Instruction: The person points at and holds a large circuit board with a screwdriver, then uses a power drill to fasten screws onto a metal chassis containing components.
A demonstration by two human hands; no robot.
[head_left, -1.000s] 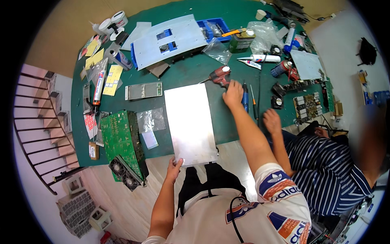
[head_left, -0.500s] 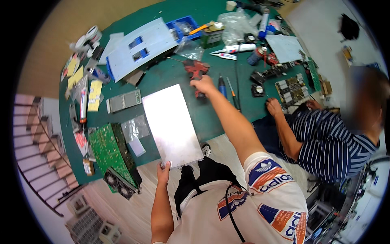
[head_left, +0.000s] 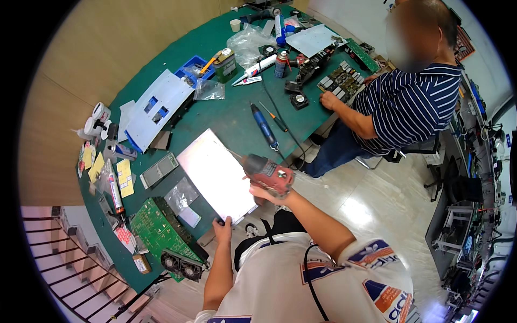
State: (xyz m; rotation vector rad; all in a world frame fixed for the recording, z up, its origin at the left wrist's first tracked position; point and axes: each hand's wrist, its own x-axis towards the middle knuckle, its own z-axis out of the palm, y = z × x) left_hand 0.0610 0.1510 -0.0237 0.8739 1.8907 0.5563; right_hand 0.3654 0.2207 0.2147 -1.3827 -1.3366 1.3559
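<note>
My right hand [head_left: 265,192] grips a red cordless drill [head_left: 272,172], held above the right part of a silvery metal sheet [head_left: 210,172] with its long bit pointing toward the upper left. My left hand [head_left: 222,227] is closed on the sheet's near corner. Left of the sheet are a clear plastic bag [head_left: 180,196], a grey slotted metal piece [head_left: 159,171] and a green circuit board [head_left: 161,231] with black fans [head_left: 180,265]. Beyond the drill, a blue pen-shaped tool [head_left: 263,124] and a thin screwdriver [head_left: 274,116] lie beside a black cable.
A co-worker [head_left: 404,107] in a striped shirt handles electronics [head_left: 342,82] at the table's right. Tubes, cans and bags crowd the far end of the green table [head_left: 134,81]; a blue-grey panel [head_left: 153,107] lies at left. A stair railing [head_left: 64,253] stands lower left, an office chair [head_left: 458,188] right.
My right hand has taken hold of the drill, lifted it off the table and drawn it toward me. My view has turned rightward, showing more of the co-worker.
</note>
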